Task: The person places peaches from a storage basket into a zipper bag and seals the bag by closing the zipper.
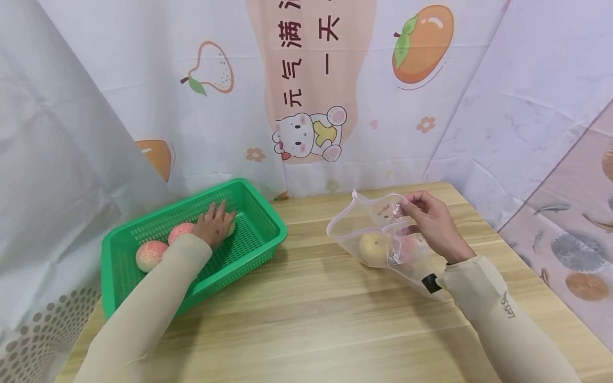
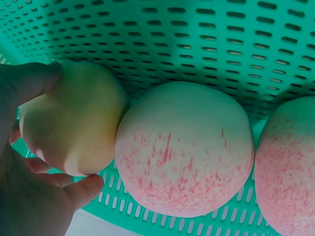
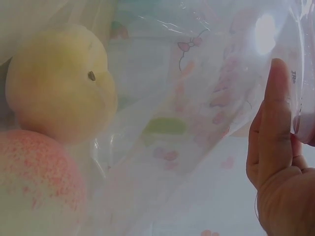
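In the green basket (image 1: pixel 261 255) my left hand (image 1: pixel 214 226) grips a yellow peach (image 2: pixel 81 123), thumb over its top and fingers around the lower side. Beside it sit a pink-speckled peach (image 2: pixel 184 152) and another pink peach (image 2: pixel 288 169), in a row. My right hand (image 1: pixel 433 223) pinches the top edge of a clear zip bag (image 1: pixel 349 239) on the right of the table, and the bag's mouth gapes toward the left. Inside the bag lie a yellow peach (image 3: pixel 61 86) and a pink peach (image 3: pixel 37 189), touching each other in the right wrist view.
The wooden table (image 1: pixel 287 330) stands against a printed curtain (image 1: pixel 230 122) at the back. More patterned cloth (image 1: pixel 565 229) hangs along the right side. The basket's raised walls surround its fruit, and bare tabletop separates basket and bag.
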Demonstrator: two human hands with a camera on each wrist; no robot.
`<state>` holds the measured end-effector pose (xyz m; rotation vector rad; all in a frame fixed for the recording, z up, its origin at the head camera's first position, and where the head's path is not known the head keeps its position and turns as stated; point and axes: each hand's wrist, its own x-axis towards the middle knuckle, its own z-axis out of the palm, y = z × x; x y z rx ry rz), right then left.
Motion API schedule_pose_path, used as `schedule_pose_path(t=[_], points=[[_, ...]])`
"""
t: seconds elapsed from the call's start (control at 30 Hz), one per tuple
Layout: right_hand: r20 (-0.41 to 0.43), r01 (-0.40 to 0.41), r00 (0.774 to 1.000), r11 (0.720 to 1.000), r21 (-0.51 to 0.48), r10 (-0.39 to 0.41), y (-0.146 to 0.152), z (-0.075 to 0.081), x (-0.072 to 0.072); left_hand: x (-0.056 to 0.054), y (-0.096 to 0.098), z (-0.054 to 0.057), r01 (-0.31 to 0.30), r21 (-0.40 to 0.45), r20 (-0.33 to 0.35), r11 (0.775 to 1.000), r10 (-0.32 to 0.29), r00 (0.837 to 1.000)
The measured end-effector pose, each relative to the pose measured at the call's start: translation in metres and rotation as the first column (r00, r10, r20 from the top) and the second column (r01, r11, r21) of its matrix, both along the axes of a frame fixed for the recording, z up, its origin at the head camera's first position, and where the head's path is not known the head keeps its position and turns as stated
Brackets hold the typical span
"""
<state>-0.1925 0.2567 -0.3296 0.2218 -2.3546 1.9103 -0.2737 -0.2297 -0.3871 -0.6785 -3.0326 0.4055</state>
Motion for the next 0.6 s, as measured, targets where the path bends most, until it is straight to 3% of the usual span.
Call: schedule_pose_path(t=[0.27,0.6], points=[[-0.003,0.005,1.000,1.000,0.011,-0.005,-0.0007,0.0010,-0.0008,-0.0012,-0.0002,-0.0060,-0.013,-0.016,0.010,1.000,0.013,1.000],[0.007,0.008,1.000,1.000,-0.021,-0.007,-0.0006,-0.0008,-0.0004,0.0004,0.0009,-0.0092,0.014,-0.075,-0.058,0.997,-0.018,0.998]])
